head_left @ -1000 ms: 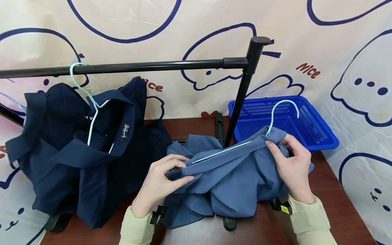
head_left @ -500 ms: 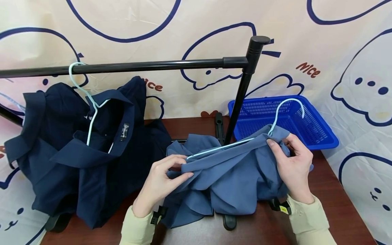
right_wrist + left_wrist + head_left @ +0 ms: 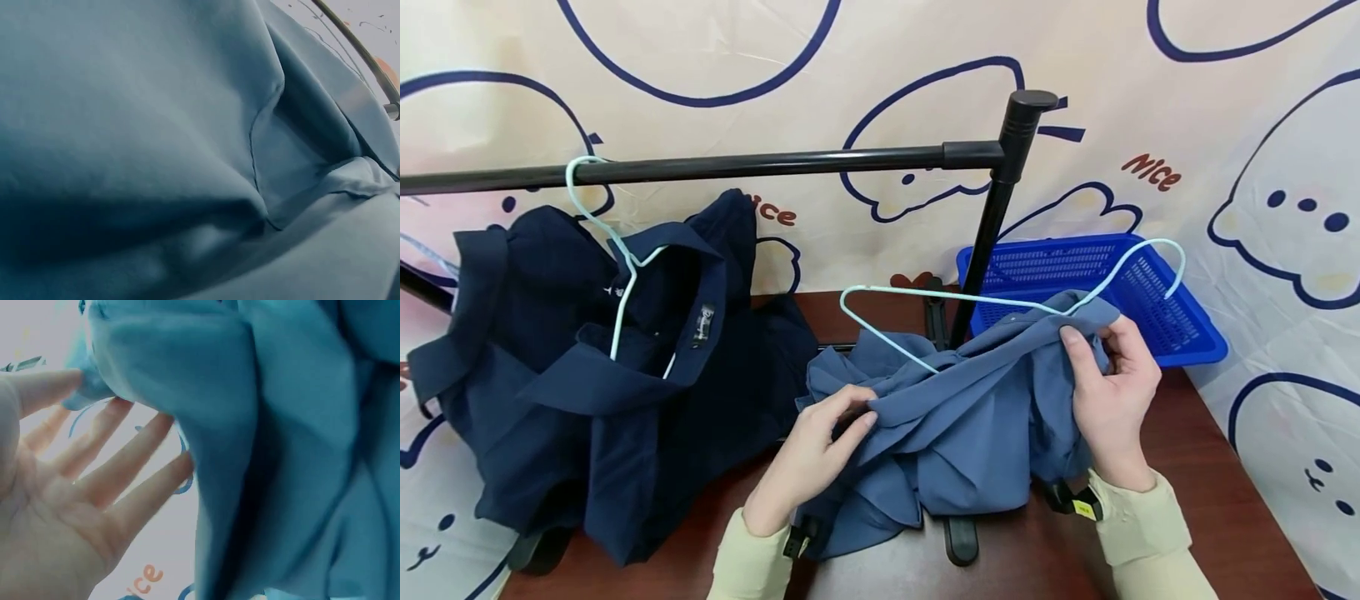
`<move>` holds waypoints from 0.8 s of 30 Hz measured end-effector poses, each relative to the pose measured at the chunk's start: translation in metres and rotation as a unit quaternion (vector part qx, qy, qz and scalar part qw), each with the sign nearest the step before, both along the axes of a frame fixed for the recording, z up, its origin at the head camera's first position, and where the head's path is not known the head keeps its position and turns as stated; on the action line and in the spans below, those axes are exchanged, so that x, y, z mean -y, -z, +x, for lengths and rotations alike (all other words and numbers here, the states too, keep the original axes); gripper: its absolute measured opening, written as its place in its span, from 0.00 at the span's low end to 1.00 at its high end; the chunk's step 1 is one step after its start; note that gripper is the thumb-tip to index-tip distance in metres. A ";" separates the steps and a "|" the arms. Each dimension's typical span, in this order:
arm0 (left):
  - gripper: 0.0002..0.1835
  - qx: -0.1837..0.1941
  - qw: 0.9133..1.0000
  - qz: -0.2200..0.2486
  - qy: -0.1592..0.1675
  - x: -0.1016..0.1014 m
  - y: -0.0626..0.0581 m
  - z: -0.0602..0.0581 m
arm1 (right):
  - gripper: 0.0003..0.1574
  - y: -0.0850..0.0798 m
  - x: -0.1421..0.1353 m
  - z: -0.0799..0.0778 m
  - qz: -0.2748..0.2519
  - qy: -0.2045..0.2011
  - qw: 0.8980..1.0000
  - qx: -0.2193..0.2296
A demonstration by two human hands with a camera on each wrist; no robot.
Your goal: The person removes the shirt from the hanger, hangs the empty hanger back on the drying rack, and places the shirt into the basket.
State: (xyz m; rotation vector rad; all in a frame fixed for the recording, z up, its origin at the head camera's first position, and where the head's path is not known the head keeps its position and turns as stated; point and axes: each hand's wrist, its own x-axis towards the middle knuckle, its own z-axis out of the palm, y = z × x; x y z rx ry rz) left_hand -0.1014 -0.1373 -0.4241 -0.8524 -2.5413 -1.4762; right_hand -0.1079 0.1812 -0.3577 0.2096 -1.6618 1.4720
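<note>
A blue shirt (image 3: pixel 970 450) lies bunched over the table, its collar edge stretched between both hands. My right hand (image 3: pixel 1112 400) pinches the collar at its right end, thumb in front, close to the neck of a pale mint hanger (image 3: pixel 955 293). One arm of this hanger stands out above the collar, its lower bar running down into the neck opening; the hook points right, over the basket. At the collar's left part, my left hand (image 3: pixel 812 458) pinches the cloth edge between thumb and fingers. Blue cloth (image 3: pixel 156 125) fills most of the right wrist view, where the hand is hidden.
A navy shirt (image 3: pixel 550 433) hangs at left on a mint hanger (image 3: pixel 623 308) hooked over the black rail (image 3: pixel 760 165). The rack's black post (image 3: pixel 992 225) rises behind the blue shirt. At the back right of the brown table (image 3: pixel 1217 467) stands a blue basket (image 3: pixel 1202 342).
The hanger's left arm has come up out of the collar, and its hook has tilted right and down. My left hand has shifted slightly right and lower along the collar.
</note>
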 end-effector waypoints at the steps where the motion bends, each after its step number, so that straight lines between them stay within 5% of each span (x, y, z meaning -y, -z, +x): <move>1: 0.17 0.019 1.000 -0.008 0.003 -0.001 0.000 0.001 | 0.13 0.000 0.001 0.000 -0.008 -0.005 1.000 -0.003; 7: 0.42 0.042 0.994 -0.102 -0.004 -0.011 0.007 0.003 | 0.15 0.005 0.002 -0.007 -0.043 -0.031 0.998 -0.025; 16: 0.26 -0.001 0.996 -0.084 0.000 -0.035 0.024 -0.006 | 0.14 0.020 0.002 -0.016 -0.052 -0.088 0.994 -0.051; 24: 0.18 0.075 0.997 0.012 0.033 -0.054 0.027 -0.005 | 0.14 0.014 0.012 -0.011 -0.038 -0.114 0.992 -0.041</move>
